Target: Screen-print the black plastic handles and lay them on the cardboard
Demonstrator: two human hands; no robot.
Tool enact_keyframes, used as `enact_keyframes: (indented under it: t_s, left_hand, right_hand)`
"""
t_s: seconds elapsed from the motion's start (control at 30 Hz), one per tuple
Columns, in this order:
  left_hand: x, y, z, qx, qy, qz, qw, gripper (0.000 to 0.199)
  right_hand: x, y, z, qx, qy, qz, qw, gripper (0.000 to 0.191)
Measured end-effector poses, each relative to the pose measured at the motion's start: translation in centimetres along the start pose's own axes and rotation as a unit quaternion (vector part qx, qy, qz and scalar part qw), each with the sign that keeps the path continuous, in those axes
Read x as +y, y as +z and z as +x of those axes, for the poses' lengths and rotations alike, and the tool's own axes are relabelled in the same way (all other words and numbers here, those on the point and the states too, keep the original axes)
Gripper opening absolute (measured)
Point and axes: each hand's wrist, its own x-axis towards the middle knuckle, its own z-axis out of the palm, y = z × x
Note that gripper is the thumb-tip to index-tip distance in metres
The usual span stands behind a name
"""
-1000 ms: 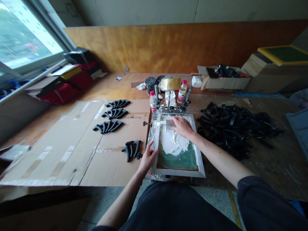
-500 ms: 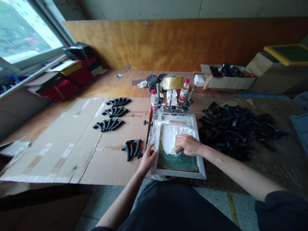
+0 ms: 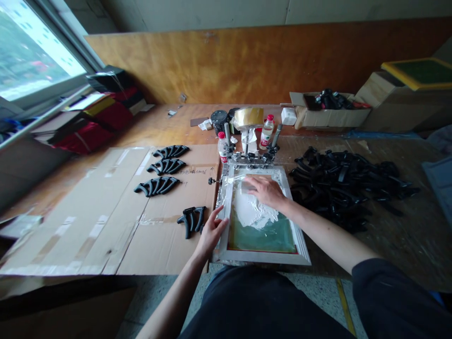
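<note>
Right hand (image 3: 266,192), fingers together, clamped on a flat pale scraper (image 3: 247,186), now higher than before, above thick white ink (image 3: 252,212) on an aluminium-framed green mesh screen (image 3: 262,257); left hand (image 3: 212,231), fingers apart, against the frame's left edge.

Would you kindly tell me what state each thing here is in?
Screen frame: lying flat, clamped at far edge
White paste: spread thickly, mesh's near part bare
Right hand: holding a flat scraper on the paste
Left hand: touching the frame's left edge
Black plastic parts: heaped loose

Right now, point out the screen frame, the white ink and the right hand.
Screen frame (image 3: 263,257): head view, near rail.
White ink (image 3: 249,212): head view, middle of the smear.
Right hand (image 3: 266,192): head view, back of the hand.
</note>
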Motion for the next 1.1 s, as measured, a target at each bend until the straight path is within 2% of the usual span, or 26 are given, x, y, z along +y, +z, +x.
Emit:
enact_keyframes:
  t_s: [0.03,0.1,0.17,0.23,0.3,0.33,0.43,0.47,0.53,0.6,0.67,0.7,0.73,0.8,0.87,0.9,0.93,0.97,1.03,1.07,1.1]
  left_hand:
    - [1.2,-0.1,-0.4,0.003,0.004,-0.019,1.000,0.070]
    - [3.8,-0.2,-1.0,0.012,0.016,-0.058,0.998,0.061]
    - [6.4,0.0,-1.1,0.016,0.044,-0.102,0.994,0.056]
    - [8.9,0.4,-0.5,0.018,0.104,-0.146,0.984,0.053]
    - [11.0,0.8,0.6,0.020,0.179,-0.172,0.969,0.047]
    - [12.0,1.0,1.2,0.018,0.206,-0.177,0.962,0.046]
    - [14.0,1.6,2.7,0.001,0.234,-0.181,0.955,0.048]
    - [14.2,1.8,2.9,0.002,0.237,-0.186,0.954,0.049]
    - [13.4,2.4,2.6,0.032,0.237,-0.199,0.950,0.053]
    - [11.1,3.4,1.5,0.043,0.171,-0.196,0.965,0.055]
    - [7.8,5.0,-0.1,-0.019,0.016,-0.169,0.985,0.061]
    - [6.1,5.9,-1.0,-0.068,-0.072,-0.158,0.982,0.064]
    - [4.5,6.7,-1.7,-0.102,-0.133,-0.172,0.971,0.065]
    - [2.0,7.9,-2.7,-0.122,-0.189,-0.242,0.944,0.063]
    - [0.4,7.4,-2.7,-0.073,-0.192,-0.307,0.929,0.055]
    - [-0.2,6.4,-2.3,-0.033,-0.187,-0.313,0.931,0.051]
    - [-0.8,4.9,-1.9,0.018,-0.177,-0.298,0.938,0.048]
    - [-1.5,2.8,-1.3,0.077,-0.164,-0.262,0.948,0.047]
    - [-3.3,-2.1,-0.2,0.197,-0.124,-0.149,0.961,0.045]
    - [-4.4,-4.7,0.2,0.259,-0.116,-0.076,0.956,0.043]
    - [-5.4,-7.1,0.5,0.290,-0.111,0.001,0.950,0.043]
  right_hand:
    - [1.0,-1.0,1.1,0.010,0.034,0.004,0.999,0.050]
    - [3.9,-3.4,1.8,0.049,0.109,0.030,0.992,0.052]
    - [7.6,-5.5,0.8,0.115,0.193,0.078,0.971,0.044]
    - [10.6,-6.4,-1.5,0.164,0.280,0.111,0.939,0.038]
    - [11.5,-5.3,-4.0,0.164,0.322,0.117,0.925,0.035]
    - [11.1,-3.9,-5.2,0.151,0.325,0.119,0.926,0.033]
    - [7.1,1.6,-7.5,0.074,0.280,0.124,0.949,0.026]
    - [5.5,3.4,-7.8,0.024,0.238,0.099,0.966,0.026]
    - [2.6,6.0,-7.8,-0.038,0.199,0.029,0.979,0.023]
    - [0.5,7.0,-7.5,-0.081,0.205,-0.024,0.975,0.018]
    - [-1.5,6.9,-7.2,-0.095,0.235,-0.035,0.967,0.018]
    - [-2.6,6.7,-7.3,-0.089,0.245,-0.028,0.965,0.019]
    - [-3.9,6.5,-7.4,-0.075,0.241,-0.017,0.968,0.019]
    - [-6.4,6.3,-7.7,-0.042,0.169,0.013,0.985,0.018]
    - [-7.4,6.3,-8.0,-0.029,0.048,0.045,0.997,0.018]
    - [-6.9,6.3,-8.2,-0.028,0.006,0.052,0.998,0.020]
    - [-5.7,6.1,-8.4,-0.027,-0.005,0.045,0.999,0.023]
    - [-3.7,5.9,-8.6,-0.031,0.022,0.021,0.999,0.027]
    - [1.5,5.2,-9.3,-0.061,0.155,-0.069,0.984,0.034]
    - [4.3,4.8,-9.7,-0.107,0.230,-0.126,0.959,0.035]
    - [6.8,4.5,-10.3,-0.164,0.282,-0.166,0.930,0.034]
